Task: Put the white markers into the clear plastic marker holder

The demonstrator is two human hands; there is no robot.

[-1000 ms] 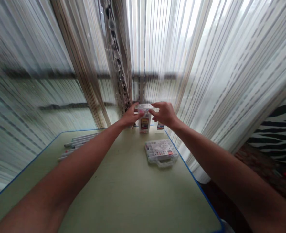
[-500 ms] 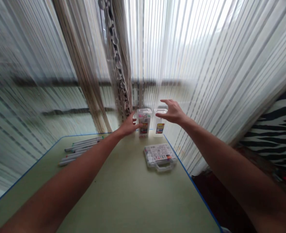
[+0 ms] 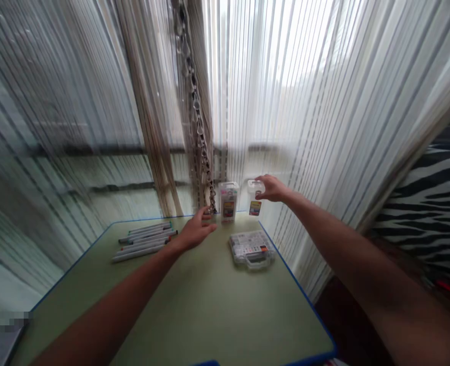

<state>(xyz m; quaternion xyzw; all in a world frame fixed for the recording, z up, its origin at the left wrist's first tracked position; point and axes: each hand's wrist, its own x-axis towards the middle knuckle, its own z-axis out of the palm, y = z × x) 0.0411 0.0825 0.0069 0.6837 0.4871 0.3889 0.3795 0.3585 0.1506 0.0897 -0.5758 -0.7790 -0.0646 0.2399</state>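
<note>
Two tall clear plastic jars with coloured labels stand at the far edge of a green table [image 3: 194, 310]. My right hand [image 3: 272, 188] grips the top of the right jar [image 3: 254, 200], fingers wrapped round its lid. The left jar [image 3: 228, 202] stands free beside it. My left hand [image 3: 194, 231] hovers low over the table just left of that jar, fingers apart and holding nothing. A flat clear case with a handle [image 3: 251, 247] lies near the right edge, below the jars.
Several grey markers [image 3: 144, 240] lie in a row at the table's far left. Striped sheer curtains and a bead string [image 3: 198, 122] hang right behind the jars. A zebra-patterned surface [image 3: 434, 203] is at the right, beyond the table's blue edge.
My left hand has let go of the left jar and dropped back toward the table. My right hand has moved from above the jars onto the right jar's top.
</note>
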